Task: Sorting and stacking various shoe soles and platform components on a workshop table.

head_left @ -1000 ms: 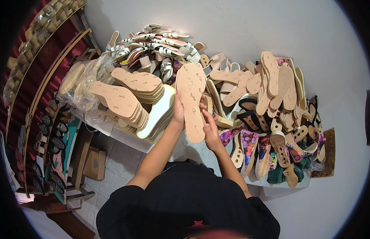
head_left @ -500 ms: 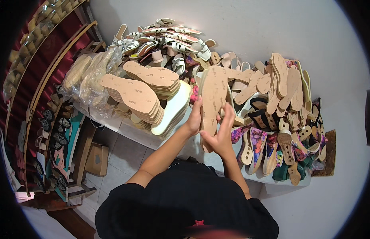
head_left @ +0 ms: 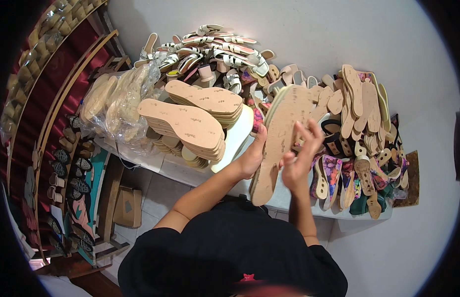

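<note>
The person's left hand [head_left: 252, 157] keeps a firm grip on a stack of tan foot-shaped soles [head_left: 284, 128], tilted above the white table [head_left: 284, 198]. The right hand [head_left: 300, 163], fingers loosely spread, is at the stack's right side; whether it touches cannot be told. To the left are piled beige flat soles [head_left: 183, 123] beside pale soles in clear plastic [head_left: 121, 99]; to the right, floral-patterned wedge shoes [head_left: 333, 171]
</note>
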Action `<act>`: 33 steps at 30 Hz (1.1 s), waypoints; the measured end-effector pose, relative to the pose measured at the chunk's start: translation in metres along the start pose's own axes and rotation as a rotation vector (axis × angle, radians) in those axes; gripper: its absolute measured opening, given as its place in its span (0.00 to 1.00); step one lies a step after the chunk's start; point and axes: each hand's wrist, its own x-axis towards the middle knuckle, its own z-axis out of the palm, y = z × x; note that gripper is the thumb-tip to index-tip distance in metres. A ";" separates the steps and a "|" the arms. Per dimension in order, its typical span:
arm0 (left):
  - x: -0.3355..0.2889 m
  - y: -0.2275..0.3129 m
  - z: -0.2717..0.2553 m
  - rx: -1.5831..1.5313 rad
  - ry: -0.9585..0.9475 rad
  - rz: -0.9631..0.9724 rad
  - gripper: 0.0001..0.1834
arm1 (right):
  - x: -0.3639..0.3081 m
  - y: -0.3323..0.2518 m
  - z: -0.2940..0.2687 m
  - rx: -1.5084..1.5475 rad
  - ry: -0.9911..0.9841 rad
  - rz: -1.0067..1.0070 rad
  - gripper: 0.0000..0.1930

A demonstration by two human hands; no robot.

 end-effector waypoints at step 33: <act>-0.109 0.211 -0.204 0.974 0.532 0.110 0.39 | 0.049 -0.080 0.103 0.206 -0.311 0.178 0.44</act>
